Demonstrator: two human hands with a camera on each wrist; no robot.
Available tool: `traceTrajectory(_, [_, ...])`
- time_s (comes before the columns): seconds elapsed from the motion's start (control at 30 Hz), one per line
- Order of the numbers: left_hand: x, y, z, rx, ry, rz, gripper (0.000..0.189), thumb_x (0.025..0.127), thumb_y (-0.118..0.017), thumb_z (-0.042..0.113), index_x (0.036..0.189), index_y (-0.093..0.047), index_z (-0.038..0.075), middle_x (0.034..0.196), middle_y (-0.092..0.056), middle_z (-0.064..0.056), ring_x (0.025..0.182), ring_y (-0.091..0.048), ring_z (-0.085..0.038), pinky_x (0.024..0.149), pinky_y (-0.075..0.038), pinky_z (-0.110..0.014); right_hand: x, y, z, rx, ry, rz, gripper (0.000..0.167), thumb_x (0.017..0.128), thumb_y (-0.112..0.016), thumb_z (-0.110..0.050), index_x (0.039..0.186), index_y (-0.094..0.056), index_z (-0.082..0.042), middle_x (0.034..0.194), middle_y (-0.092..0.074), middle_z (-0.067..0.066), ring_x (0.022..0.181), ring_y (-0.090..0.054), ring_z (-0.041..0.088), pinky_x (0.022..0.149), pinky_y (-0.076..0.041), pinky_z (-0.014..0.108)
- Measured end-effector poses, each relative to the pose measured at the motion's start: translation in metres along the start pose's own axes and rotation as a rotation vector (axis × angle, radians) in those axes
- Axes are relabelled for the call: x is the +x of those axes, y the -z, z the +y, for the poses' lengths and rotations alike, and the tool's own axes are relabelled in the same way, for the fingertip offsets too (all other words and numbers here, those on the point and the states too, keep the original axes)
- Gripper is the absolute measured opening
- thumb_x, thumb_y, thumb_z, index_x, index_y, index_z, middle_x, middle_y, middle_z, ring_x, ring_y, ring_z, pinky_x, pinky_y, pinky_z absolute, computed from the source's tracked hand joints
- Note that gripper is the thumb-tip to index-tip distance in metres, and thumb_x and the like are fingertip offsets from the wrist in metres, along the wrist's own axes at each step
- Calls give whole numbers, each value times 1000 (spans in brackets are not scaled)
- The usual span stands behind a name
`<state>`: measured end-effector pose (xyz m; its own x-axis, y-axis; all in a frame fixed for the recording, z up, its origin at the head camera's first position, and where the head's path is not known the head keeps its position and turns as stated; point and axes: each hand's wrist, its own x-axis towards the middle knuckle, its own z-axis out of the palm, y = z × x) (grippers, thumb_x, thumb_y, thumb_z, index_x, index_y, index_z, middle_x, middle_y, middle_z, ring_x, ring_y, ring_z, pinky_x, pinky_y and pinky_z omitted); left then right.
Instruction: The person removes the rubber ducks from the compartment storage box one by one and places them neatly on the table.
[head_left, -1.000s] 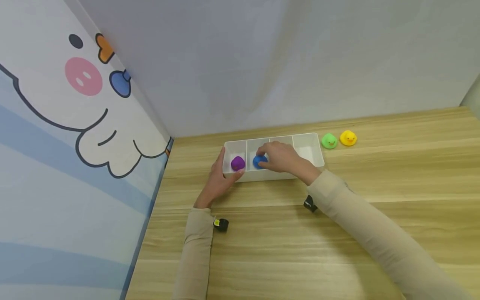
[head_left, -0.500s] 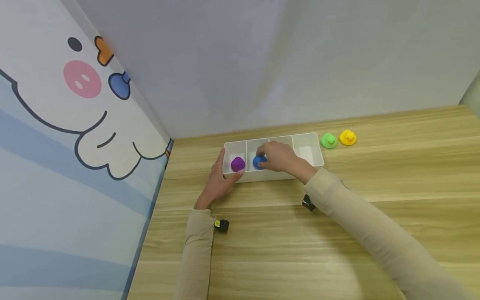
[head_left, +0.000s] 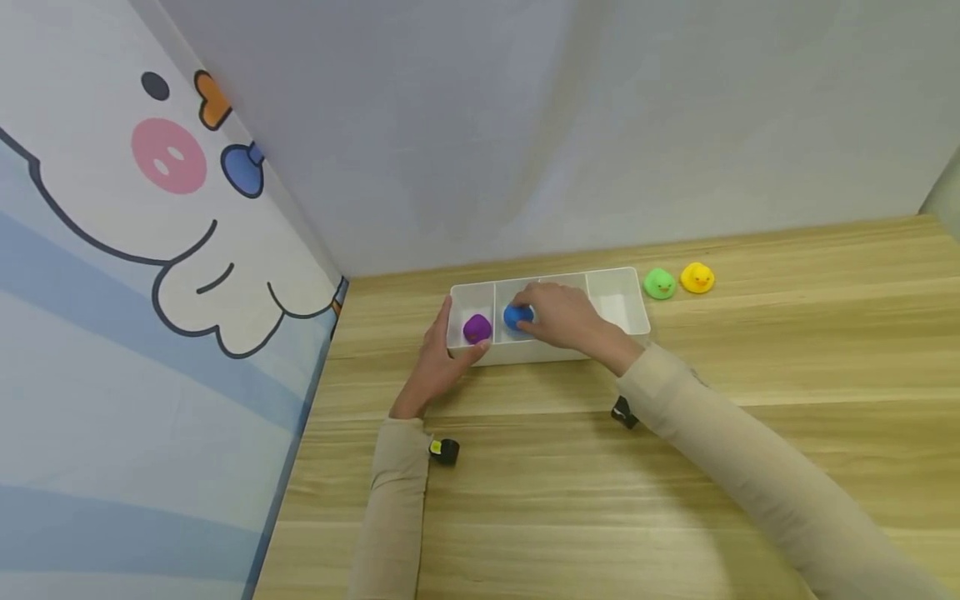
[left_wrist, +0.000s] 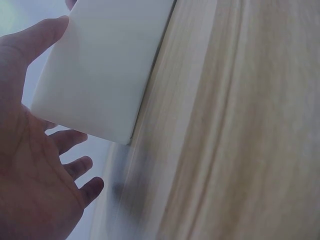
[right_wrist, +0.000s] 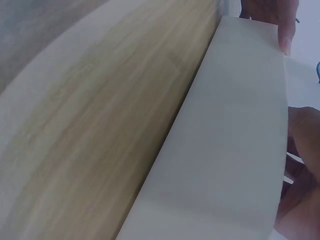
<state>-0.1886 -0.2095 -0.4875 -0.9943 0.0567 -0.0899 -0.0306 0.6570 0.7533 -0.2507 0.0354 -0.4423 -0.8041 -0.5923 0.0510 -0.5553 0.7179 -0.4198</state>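
A white box [head_left: 525, 353] with a row of compartments sits on the table. My left hand [head_left: 437, 360] holds its left end, thumb on the front rim and fingers along the end wall. In the left wrist view, the left hand [left_wrist: 40, 150] has its fingers bent around the box's corner. A purple rubber duck [head_left: 477, 328] lies in the leftmost compartment. In the second compartment, my right hand [head_left: 562, 317] pinches a blue rubber duck [head_left: 517, 317], partly hidden by the fingers. The right wrist view shows the right hand [right_wrist: 302, 175] behind the box's front wall, its duck hidden.
A green rubber duck [head_left: 660, 284] and a yellow rubber duck [head_left: 697, 278] stand right of the box. Behind them rises a pale wall [head_left: 465, 133]. On the left is a panel with a cartoon print [head_left: 168, 156]. The wooden table [head_left: 540, 483] extends toward me.
The blue duck has shifted slightly toward the back of its compartment in my right hand's fingers. My left hand keeps its place on the box.
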Motion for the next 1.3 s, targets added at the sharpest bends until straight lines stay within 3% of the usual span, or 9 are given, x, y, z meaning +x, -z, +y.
traceTrajectory(0.3, [0,0,0,8,3,4,105,90,-68,58,164,3,37,173,-13,-13,159,-17,-38,127,-21,-63,-11,17,-4,62,38,126,40,96,-71,-30,131,-68,-11,125,-73,8,110,-72,30,80,-63,45])
traceTrajectory(0.53, [0,-1,1,-5,1,10,104,90,-68,58,164,3,38,174,-10,-11,160,-14,-38,127,-19,-64,-23,30,-1,55,32,142,40,96,-71,-31,131,-68,-11,127,-72,7,111,-72,31,77,-62,46])
traceTrajectory(0.73, [-1,-2,2,-1,15,7,106,90,-68,58,165,2,35,174,-8,-12,160,-12,-38,128,-17,-64,-33,34,11,55,16,169,39,95,-72,-31,130,-69,-12,125,-74,6,111,-72,30,78,-61,46])
traceTrajectory(1.03, [-2,-2,2,8,11,-4,104,91,-68,58,164,4,39,174,-7,-10,161,-11,-38,127,-17,-66,-47,44,30,74,7,181,38,95,-72,-25,129,-68,-9,122,-75,9,104,-72,30,75,-60,44])
traceTrajectory(1.3, [-1,-2,2,22,12,-2,104,91,-67,58,164,4,38,174,-7,-10,160,-12,-38,127,-16,-66,-59,53,48,54,-20,184,37,95,-73,-23,128,-69,-9,120,-75,11,72,-57,21,59,-44,28])
